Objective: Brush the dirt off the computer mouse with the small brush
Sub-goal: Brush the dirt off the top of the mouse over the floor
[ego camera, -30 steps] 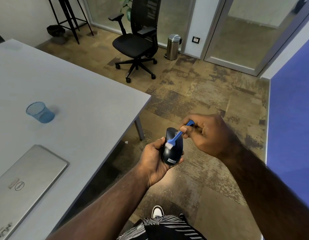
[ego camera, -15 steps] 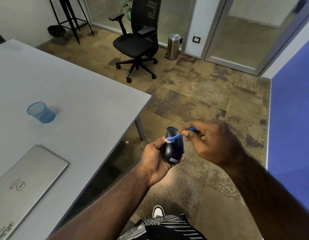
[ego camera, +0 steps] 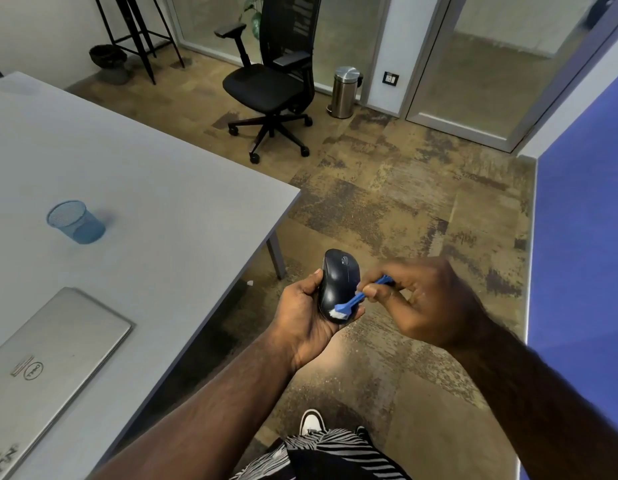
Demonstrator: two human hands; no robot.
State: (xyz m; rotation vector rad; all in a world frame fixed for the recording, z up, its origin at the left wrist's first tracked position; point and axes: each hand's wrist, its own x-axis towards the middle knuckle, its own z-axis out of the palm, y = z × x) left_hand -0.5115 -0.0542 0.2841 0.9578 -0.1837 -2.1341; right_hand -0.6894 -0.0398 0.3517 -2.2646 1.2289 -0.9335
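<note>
Two hands work above the carpet, off the tabletop: your left hand cradles the glossy black computer mouse, fingers curled round it, while your right hand pinches the small blue plastic brush, its white bristles pressed on the mouse's near end. Beyond lie a closed silver laptop and a blue mesh cup on the grey tabletop. Press too hard and the mouse could slip from your palm to the floor.
</note>
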